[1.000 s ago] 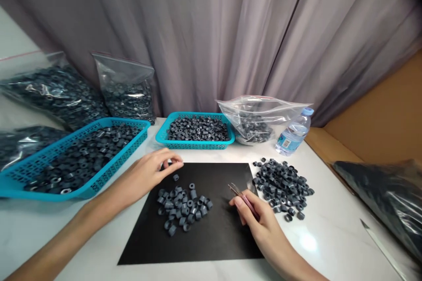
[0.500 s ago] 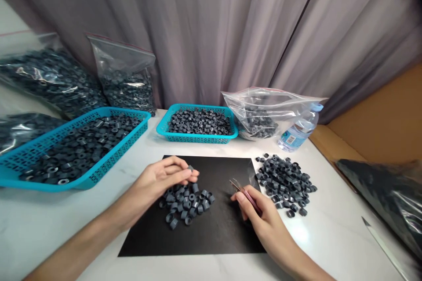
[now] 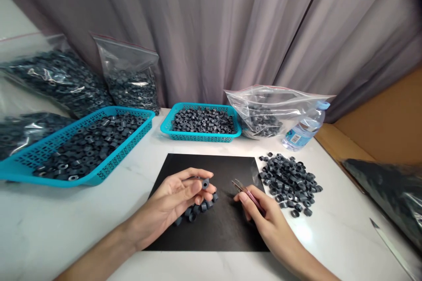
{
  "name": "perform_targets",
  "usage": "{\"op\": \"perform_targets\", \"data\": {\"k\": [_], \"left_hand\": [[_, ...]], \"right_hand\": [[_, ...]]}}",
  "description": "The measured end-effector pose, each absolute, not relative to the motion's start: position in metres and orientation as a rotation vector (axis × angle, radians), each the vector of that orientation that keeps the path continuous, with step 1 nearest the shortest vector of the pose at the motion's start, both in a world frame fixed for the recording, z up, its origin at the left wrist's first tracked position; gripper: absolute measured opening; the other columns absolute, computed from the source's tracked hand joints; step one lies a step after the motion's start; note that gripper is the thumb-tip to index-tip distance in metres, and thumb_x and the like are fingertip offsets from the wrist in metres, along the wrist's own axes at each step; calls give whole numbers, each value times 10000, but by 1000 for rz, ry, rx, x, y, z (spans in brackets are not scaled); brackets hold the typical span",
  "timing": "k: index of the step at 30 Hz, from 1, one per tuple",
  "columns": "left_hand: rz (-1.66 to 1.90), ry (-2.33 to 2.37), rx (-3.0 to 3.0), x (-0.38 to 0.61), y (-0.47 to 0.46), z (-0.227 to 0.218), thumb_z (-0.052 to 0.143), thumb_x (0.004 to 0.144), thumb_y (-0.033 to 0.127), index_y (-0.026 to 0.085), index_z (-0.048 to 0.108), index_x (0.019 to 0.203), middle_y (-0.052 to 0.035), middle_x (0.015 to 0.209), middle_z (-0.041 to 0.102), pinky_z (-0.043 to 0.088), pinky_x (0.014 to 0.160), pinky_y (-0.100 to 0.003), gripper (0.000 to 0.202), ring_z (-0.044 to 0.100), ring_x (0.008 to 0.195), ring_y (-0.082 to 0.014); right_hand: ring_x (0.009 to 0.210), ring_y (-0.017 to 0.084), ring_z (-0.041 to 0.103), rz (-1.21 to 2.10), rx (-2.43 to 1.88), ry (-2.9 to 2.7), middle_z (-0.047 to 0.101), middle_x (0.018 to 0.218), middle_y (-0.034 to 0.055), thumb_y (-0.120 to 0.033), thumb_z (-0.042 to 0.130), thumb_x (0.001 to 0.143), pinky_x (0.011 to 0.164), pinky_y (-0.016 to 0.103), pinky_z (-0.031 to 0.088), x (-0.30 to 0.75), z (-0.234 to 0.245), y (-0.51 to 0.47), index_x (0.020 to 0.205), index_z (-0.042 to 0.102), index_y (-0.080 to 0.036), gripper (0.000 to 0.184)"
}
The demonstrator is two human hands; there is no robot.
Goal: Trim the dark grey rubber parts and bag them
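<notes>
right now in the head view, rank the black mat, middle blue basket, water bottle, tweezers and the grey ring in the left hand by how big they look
1. Black mat, partly covered
2. Middle blue basket
3. Water bottle
4. Tweezers, partly hidden by the right hand
5. Grey ring in the left hand

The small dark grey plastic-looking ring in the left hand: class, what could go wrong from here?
The small dark grey plastic-looking ring sits at the fingertips of the left hand, so it could slip and get lost among the similar dark grey rings below. The slim metal tweezers with a pink handle, held in the right hand, point towards the left hand; their tips might prick it.
</notes>
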State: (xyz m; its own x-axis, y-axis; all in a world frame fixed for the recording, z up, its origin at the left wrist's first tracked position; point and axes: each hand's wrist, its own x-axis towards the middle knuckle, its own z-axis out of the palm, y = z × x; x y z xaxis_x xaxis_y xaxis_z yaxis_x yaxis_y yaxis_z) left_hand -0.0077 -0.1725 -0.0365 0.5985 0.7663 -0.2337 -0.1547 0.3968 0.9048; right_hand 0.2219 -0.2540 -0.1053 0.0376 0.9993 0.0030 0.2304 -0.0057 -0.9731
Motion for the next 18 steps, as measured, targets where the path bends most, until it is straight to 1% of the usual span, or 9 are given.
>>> {"op": "perform_targets", "data": {"k": [4, 7, 9, 11, 13, 15, 18], "left_hand": [[670, 721, 1021, -6, -181, -37, 763, 885, 340, 258, 763, 1080, -17, 975, 752, 517, 868, -193, 212, 668, 913, -113], [674, 767, 1163, -3, -185, -40, 736, 902, 355, 289, 769, 1079, -10, 1011, 748, 523, 810, -180, 191, 676, 912, -119], [706, 813, 1382, -1, -186, -42, 703, 924, 320, 307, 776, 1064, -1, 998, 745, 526, 781, -177, 159, 687, 890, -120], [773, 846, 1644, -1, -188, -45, 660, 944, 268, 309, 789, 1025, 0, 1000, 739, 538, 805, -194, 158, 702, 897, -132], [848, 890, 1784, 0, -190, -47, 624, 954, 244, 308, 789, 1010, 2, 1031, 730, 561, 825, -211, 186, 716, 896, -140], [887, 951, 1771, 0, -191, -50, 627, 949, 260, 307, 777, 1030, 7, 1056, 723, 590, 802, -211, 177, 730, 866, -139], [902, 1010, 1711, 0, -190, -56, 688, 908, 297, 291, 767, 1047, 5, 1094, 716, 629, 764, -217, 160, 744, 818, -139]], "right_hand": [[663, 152, 495, 1074, -1385, -1347, 483, 698, -18, -569, 478, 1036, 582, 256, 345, 222, -104, -253, 986, 671, -182, 435], [658, 152, 496, 1068, -1379, -1359, 491, 696, -16, -573, 478, 1033, 580, 257, 345, 223, -103, -253, 985, 671, -179, 441], [658, 152, 493, 1060, -1386, -1359, 488, 696, -17, -574, 479, 1032, 584, 257, 348, 223, -103, -253, 974, 670, -179, 443], [655, 151, 489, 1056, -1394, -1361, 474, 686, -22, -575, 474, 1034, 589, 258, 350, 223, -103, -254, 962, 668, -179, 447], [652, 151, 487, 1054, -1403, -1371, 465, 679, -25, -574, 467, 1037, 590, 258, 351, 223, -103, -254, 958, 663, -180, 447], [650, 151, 489, 1047, -1413, -1385, 467, 675, -25, -572, 464, 1038, 583, 259, 346, 223, -103, -254, 954, 660, -181, 445], [649, 153, 494, 1036, -1423, -1400, 473, 670, -23, -569, 465, 1037, 580, 260, 343, 223, -103, -255, 941, 660, -183, 443]]}}
